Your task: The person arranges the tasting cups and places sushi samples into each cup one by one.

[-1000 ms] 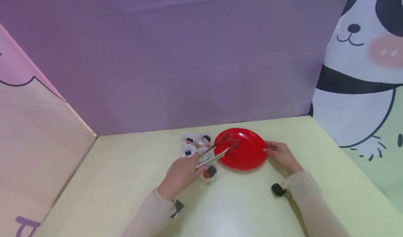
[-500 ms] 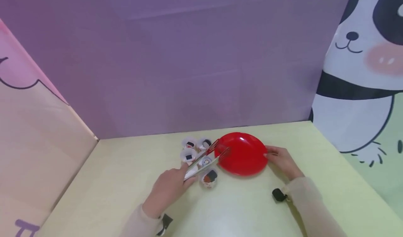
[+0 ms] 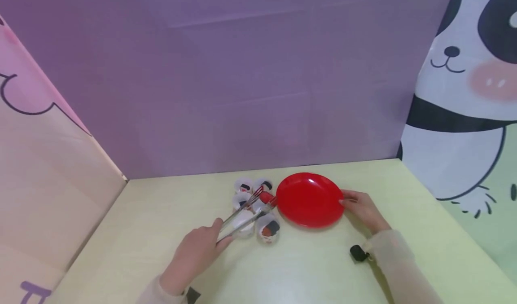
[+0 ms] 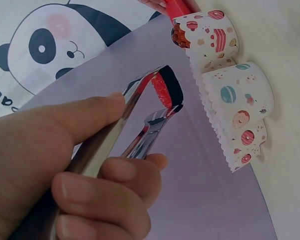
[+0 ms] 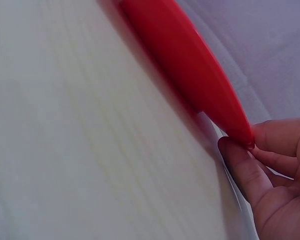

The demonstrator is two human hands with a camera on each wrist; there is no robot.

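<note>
My left hand (image 3: pixel 196 251) grips metal tongs (image 3: pixel 246 221), raised over a cluster of paper cups. Between the tong tips, in the left wrist view, is a small red piece with a black band (image 4: pixel 168 87), which looks like sushi. The left hand (image 4: pixel 85 165) has its thumb on one tong arm and its fingers curled round the other. My right hand (image 3: pixel 365 210) pinches the right rim of a red plate (image 3: pixel 308 200). From the right wrist view, thumb and fingers of the right hand (image 5: pixel 279 175) hold the rim of the plate (image 5: pixel 189 65).
Several white patterned paper cups (image 4: pixel 244 95) stand close together left of the plate. One near cup (image 3: pixel 268 230) holds an orange and black piece; others hold dark-topped pieces. A purple backdrop (image 3: pixel 262 93) rises behind the pale table (image 3: pixel 161 218), with panda-printed walls (image 3: pixel 452 151) at the right.
My left hand has drawn the tongs leftward and nearer, from over the plate to over the cups, with the red piece between the tips. My right hand stays at the plate's rim.
</note>
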